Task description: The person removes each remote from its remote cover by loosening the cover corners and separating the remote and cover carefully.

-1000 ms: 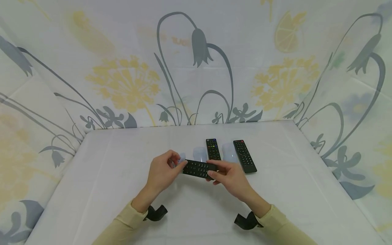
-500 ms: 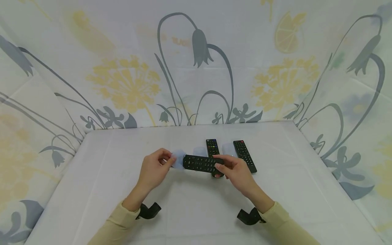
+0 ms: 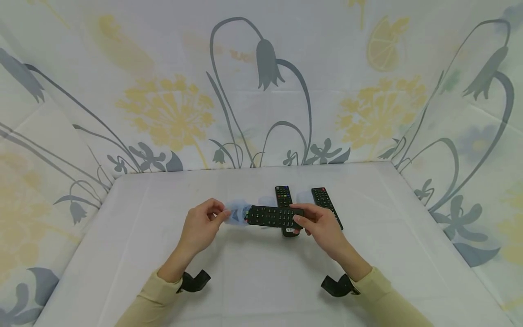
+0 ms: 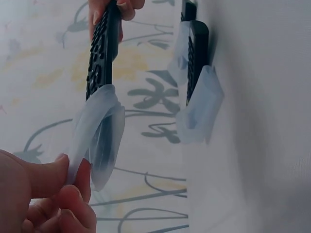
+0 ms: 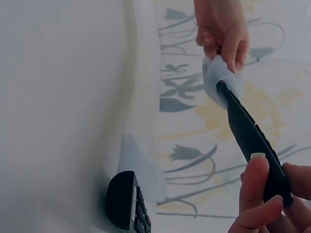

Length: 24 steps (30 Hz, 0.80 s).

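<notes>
My left hand (image 3: 201,227) pinches the free edge of a translucent bluish sleeve (image 3: 237,212) between thumb and fingers. My right hand (image 3: 327,229) grips the right end of a black remote control (image 3: 269,216), thumb on its button side. Above the table the remote lies roughly level, its left end at the sleeve's mouth. In the left wrist view the sleeve (image 4: 90,116) is stretched over that end of the remote (image 4: 112,43). The right wrist view shows the remote's edge (image 5: 250,131) running from my right fingers to the sleeve (image 5: 216,77).
Two more black remotes lie on the white table: one behind the held remote (image 3: 283,195), another further right (image 3: 324,202). Beside them lie two bluish sleeves, the left sleeve (image 3: 267,200) and the right sleeve (image 3: 304,197). Patterned cloth walls (image 3: 261,113) enclose the table's back and sides.
My hands have moved apart, left hand leftward and right hand rightward with the remote. More of the sleeve shows between them, and coloured buttons at the remote's left end have come into sight.
</notes>
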{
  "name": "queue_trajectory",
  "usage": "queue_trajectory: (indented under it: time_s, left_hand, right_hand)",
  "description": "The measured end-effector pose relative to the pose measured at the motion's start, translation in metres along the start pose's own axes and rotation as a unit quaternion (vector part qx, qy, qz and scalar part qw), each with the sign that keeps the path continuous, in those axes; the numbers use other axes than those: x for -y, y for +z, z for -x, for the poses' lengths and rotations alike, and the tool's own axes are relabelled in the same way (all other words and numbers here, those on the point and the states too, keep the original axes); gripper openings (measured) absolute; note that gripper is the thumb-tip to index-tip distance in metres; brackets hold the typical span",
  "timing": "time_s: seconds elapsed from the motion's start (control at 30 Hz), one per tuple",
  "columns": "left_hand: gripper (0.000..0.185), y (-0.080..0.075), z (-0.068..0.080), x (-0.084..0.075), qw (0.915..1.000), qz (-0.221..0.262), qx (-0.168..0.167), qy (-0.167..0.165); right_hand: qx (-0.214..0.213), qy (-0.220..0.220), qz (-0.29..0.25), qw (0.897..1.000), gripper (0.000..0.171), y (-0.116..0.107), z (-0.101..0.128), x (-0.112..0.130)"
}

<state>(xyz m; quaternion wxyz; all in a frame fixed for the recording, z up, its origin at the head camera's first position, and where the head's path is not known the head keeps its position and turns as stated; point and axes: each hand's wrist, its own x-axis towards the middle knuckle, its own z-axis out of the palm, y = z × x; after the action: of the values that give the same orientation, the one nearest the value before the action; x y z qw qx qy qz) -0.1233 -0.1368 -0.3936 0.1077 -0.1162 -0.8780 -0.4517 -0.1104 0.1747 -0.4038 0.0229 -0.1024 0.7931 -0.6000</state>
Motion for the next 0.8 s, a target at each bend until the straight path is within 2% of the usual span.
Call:
queue_trajectory:
  time_s: [0.4,0.8]
  left_hand:
    - [0.010,-0.0061,0.0012,0.0044,0.9999,-0.010,0.006,0.003]
    - [0.009,-0.0084,0.0023,0.0058,0.9998,-0.011,0.004,-0.016]
  right_hand:
    - [0.001,0.001,-0.010,1.000,0.030,-0.0040,0.0024,0.0019]
    - [0.015,0.010,-0.012,1.000,0.031,-0.0053,0.0038,0.0009]
